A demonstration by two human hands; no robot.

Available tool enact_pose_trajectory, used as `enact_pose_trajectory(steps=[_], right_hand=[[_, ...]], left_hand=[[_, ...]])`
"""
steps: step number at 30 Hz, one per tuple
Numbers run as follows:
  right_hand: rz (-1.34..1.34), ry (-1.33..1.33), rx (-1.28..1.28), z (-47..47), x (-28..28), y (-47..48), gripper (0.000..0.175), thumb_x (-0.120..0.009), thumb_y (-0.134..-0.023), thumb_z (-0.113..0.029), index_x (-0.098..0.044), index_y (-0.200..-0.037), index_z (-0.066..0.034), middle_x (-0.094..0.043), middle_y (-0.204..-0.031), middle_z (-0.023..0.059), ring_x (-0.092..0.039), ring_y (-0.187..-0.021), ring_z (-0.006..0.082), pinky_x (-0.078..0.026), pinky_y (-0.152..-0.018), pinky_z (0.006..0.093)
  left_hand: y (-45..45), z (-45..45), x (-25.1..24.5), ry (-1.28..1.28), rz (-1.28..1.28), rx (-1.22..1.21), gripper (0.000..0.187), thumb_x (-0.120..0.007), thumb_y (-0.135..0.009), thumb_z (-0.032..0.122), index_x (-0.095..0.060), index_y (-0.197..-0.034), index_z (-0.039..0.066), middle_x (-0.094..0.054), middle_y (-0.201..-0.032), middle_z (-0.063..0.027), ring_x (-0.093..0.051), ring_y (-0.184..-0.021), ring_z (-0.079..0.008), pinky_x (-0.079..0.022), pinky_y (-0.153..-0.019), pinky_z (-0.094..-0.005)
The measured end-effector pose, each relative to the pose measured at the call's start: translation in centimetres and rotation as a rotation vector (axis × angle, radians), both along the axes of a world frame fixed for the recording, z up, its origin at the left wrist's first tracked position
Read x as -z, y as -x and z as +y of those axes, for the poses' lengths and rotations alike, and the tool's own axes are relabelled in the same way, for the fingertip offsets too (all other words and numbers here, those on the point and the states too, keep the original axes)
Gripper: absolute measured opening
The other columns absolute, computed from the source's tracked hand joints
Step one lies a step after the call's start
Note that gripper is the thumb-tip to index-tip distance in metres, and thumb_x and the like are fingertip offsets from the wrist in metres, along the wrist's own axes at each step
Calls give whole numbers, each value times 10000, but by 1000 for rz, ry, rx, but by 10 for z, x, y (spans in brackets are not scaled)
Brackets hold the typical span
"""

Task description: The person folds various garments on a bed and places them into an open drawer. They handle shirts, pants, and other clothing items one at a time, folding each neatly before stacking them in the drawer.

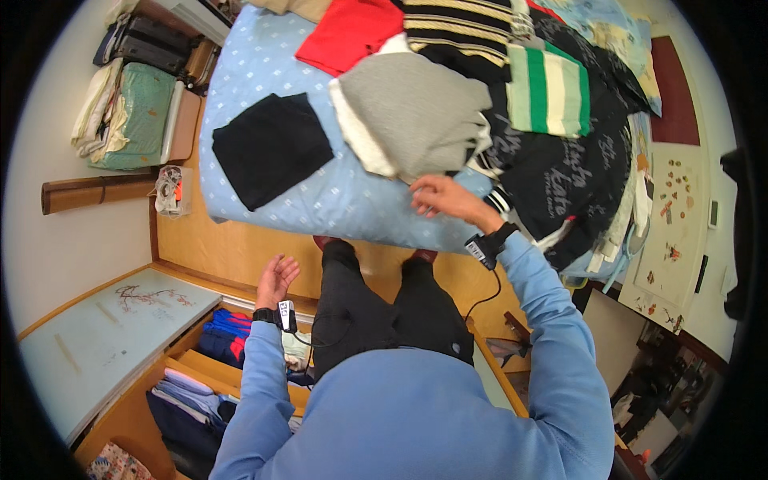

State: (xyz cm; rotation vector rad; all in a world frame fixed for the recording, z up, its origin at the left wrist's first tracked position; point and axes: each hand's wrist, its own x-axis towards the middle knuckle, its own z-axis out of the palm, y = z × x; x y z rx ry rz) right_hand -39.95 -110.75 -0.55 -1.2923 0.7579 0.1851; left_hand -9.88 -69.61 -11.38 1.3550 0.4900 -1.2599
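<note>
My right hand (444, 195) hovers over the near part of the bed, fingers loosely bent and apart, holding nothing. Just beyond its fingertips is the lower edge of a grey garment (420, 108), which lies on a white one (363, 138). Further left on the blue patterned bedcover (300, 207) rests a folded black garment (273, 150). My left hand (278, 279) is held low beside my left leg, off the bed, with its fingers apart and nothing in it. A folded green-and-white striped garment (549, 90) sits on a pile of black printed clothing (564, 162) to the right.
A red garment (354, 36) and a black-and-cream striped knit (462, 24) lie farther back. Behind my left arm, an open wardrobe (204, 366) holds folded clothes. A plastic container (174, 191) and a rolled mat (99, 191) are at left. Wrist devices trail cables.
</note>
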Motion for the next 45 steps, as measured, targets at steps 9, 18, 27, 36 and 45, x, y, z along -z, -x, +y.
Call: enact_pose_trajectory(steps=[9, 18, 27, 36, 45], right_hand=[[149, -32, 450, -60, 4, 205, 273, -588, -982, -243, -590, -1162, -38, -665, -965, 44, -630, -807, 104, -546, -707, 254], [130, -83, 662, -67, 7, 247, 247, -573, -1000, -256, -587, -1134, -49, -661, -976, 52, -644, -821, 130, -561, -720, 269], [135, -113, 674, -62, 26, 193, 265, -564, -999, -257, -585, -1148, -38, -670, -972, 59, -643, -816, 125, -558, -707, 262], [137, -247, 535, 5, 57, 148, 286, -592, -992, -301, -592, -1127, -49, -658, -1034, 71, -640, -874, 158, -561, -761, 316], [124, -330, 652, 29, 72, 168, 273, -571, -994, -294, -591, -1108, -47, -656, -1028, 84, -633, -890, 174, -554, -781, 323]], left_hand=[[102, -124, -47, 157, 33, 160, 413, -584, -996, 274, -489, -1298, 9, -617, -1172, -177, -659, -1031, -315, -555, -939, -441], [103, -256, -81, 266, -59, 433, 501, -585, -999, 337, -440, -1340, 0, -577, -1228, -201, -636, -1074, -320, -547, -948, -422], [98, -354, -68, 367, 73, 339, 612, -665, -954, 377, -411, -1410, 57, -535, -1310, -168, -570, -1184, -310, -461, -1049, -491], [86, -417, -70, 326, 101, 177, 557, -725, -909, 201, -493, -1389, 38, -581, -1351, -164, -572, -1214, -357, -475, -1039, -498], [55, -434, -82, 224, 79, 236, 495, -665, -930, 194, -503, -1371, 40, -601, -1320, -161, -599, -1167, -349, -504, -994, -489]])
